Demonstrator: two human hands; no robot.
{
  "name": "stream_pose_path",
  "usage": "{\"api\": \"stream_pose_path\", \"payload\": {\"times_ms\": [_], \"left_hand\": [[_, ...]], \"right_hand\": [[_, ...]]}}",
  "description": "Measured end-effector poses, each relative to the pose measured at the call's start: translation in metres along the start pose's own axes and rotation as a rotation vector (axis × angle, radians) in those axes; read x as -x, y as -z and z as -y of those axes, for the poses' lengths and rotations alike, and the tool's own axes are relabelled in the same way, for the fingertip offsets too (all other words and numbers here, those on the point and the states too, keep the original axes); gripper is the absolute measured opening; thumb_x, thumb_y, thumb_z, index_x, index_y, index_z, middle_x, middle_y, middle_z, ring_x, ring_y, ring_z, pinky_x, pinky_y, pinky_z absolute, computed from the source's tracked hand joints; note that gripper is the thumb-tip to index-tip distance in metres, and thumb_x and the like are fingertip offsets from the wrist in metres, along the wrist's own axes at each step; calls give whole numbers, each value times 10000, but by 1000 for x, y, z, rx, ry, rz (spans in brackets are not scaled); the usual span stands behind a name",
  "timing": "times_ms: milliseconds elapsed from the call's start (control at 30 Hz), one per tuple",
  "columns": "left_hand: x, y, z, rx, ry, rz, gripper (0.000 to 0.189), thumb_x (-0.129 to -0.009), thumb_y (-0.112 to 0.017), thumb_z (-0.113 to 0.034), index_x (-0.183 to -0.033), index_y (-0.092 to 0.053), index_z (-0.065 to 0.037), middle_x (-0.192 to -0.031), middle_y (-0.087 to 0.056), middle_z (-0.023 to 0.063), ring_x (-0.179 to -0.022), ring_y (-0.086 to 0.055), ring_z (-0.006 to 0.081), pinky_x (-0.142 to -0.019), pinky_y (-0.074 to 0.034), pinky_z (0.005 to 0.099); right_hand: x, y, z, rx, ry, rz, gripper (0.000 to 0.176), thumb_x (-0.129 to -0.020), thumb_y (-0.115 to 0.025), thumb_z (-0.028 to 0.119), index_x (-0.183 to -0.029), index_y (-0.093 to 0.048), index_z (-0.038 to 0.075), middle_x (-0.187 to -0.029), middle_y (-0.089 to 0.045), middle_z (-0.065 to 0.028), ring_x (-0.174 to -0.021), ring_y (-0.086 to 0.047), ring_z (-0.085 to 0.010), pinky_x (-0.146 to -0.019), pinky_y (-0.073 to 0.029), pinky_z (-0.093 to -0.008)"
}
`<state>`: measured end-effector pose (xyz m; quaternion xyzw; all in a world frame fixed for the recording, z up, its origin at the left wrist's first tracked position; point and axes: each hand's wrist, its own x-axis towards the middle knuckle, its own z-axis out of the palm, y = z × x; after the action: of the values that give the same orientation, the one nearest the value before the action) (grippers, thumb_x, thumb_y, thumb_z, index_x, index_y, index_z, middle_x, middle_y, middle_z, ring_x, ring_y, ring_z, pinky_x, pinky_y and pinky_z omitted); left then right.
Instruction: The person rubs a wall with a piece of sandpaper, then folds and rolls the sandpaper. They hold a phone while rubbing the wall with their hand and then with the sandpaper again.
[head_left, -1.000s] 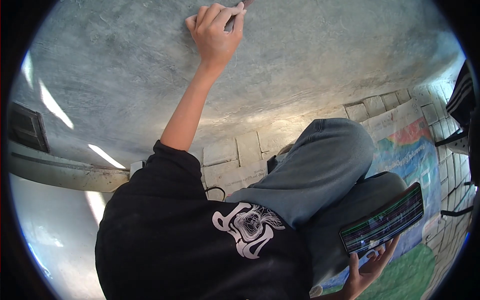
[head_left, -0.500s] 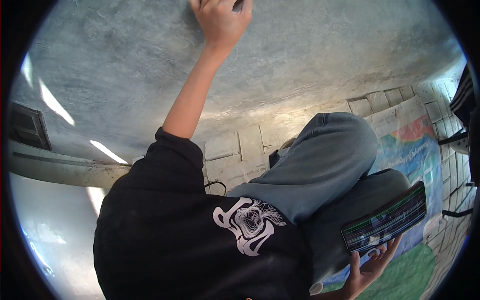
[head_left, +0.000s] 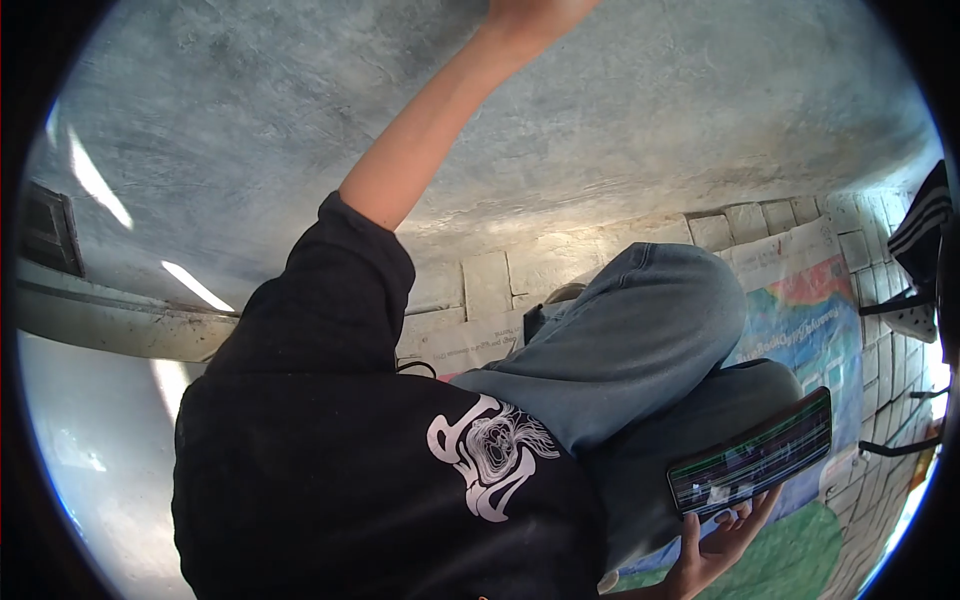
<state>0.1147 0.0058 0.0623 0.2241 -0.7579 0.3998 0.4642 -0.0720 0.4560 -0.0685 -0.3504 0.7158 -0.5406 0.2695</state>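
At ten o'clock, I see a small dark frame [head_left: 50, 230] beside the grey wall [head_left: 600, 130]. My black sleeve [head_left: 350, 250] comes next, and from it my arm reaches towards twelve o'clock. There my left hand [head_left: 535, 12] is cut by the picture's edge – so I cannot tell if its fingers are open or closed, or if they hold something. My bent knee in jeans [head_left: 660, 320] is near two o'clock, with a printed sheet [head_left: 800, 320] beyond it on the floor. At four o'clock, my right hand [head_left: 722, 545] has its fingers closed on the lower edge of a phone [head_left: 750, 455] – its screen is lit, tilted, and full of thin lines.
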Motion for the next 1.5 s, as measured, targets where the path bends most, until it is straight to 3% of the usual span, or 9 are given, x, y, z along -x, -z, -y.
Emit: {"api": "stream_pose_path", "payload": {"times_ms": [200, 267, 400, 633, 700, 900, 1233, 1300, 1500], "left_hand": [[45, 26, 0, -153, 22, 64, 56, -795, -702, -135, -760, -660, -123, -691, -556, -28, -697, -488, 136, -683, -270, 320], [65, 38, 11, -188, -17, 51, 44, -765, -734, -162, -784, -695, -158, -687, -574, -71, -685, -495, 104, -690, -260, 301], [79, 64, 28, -228, -1, 85, 71, -737, -763, -189, -799, -730, -203, -680, -585, -127, -670, -494, 62, -692, -232, 283], [50, 53, 32, -279, -8, -16, 62, -743, -759, -193, -797, -731, -202, -682, -589, -126, -664, -484, 65, -700, -228, 288], [23, 48, 20, -266, 41, -12, 41, -798, -699, -138, -779, -666, -124, -705, -564, -27, -701, -492, 138, -695, -277, 323], [-8, 20, 18, -197, 62, -109, 35, -803, -690, -138, -794, -668, -112, -728, -577, -20, -711, -501, 153, -714, -290, 327], [60, 62, 20, -160, 82, 96, 49, -797, -702, -143, -777, -665, -119, -707, -566, -32, -687, -490, 140, -695, -272, 328], [78, 70, 30, -250, 19, 57, 61, -742, -760, -192, -795, -731, -201, -682, -592, -125, -665, -484, 63, -697, -226, 288], [49, 66, 28, -246, 32, 1, 50, -797, -702, -142, -776, -659, -127, -698, -558, -41, -676, -486, 136, -694, -271, 325]], "right_hand": [[-1, 0, 11, -63, 39, -23, 834, -755, -767, 192, -1435, -310, 36, -1278, -468, -193, -1091, -483, -269, -883, -379, -352], [2, 2, 0, 54, -33, -33, 1017, -647, -780, 255, -1462, -218, 22, -1276, -413, -108, -1020, -437, -169, -840, -349, -289], [1, 1, 1, 39, -56, -48, 1022, -639, -785, 266, -1457, -228, 13, -1271, -406, -108, -1006, -421, -164, -835, -339, -292], [-1, 0, 0, -88, -4, -50, 999, -673, -745, 364, -1447, -237, -12, -1243, -441, -107, -1016, -445, -164, -846, -340, -296], [0, -1, 1, -59, 12, -59, 854, -759, -675, 288, -1438, -258, -18, -1229, -468, -103, -998, -460, -154, -840, -349, -277], [-3, 1, -5, -262, -126, -240, 550, -886, -490, 112, -1396, -343, -34, -1224, -508, -109, -995, -486, -145, -889, -362, -266], [-6, -12, 2, -40, -141, -299, 520, -893, -532, 161, -1369, -401, -2, -1180, -531, -90, -1034, -496, -142, -928, -355, -280], [-6, -6, -4, -93, -96, -289, 518, -900, -524, 180, -1372, -402, 7, -1164, -538, -81, -1031, -495, -140, -927, -354, -288], [-10, -2, -2, -50, -125, -306, 512, -900, -488, 184, -1371, -402, 6, -1139, -554, -60, -1001, -495, -122, -889, -354, -281]]}}
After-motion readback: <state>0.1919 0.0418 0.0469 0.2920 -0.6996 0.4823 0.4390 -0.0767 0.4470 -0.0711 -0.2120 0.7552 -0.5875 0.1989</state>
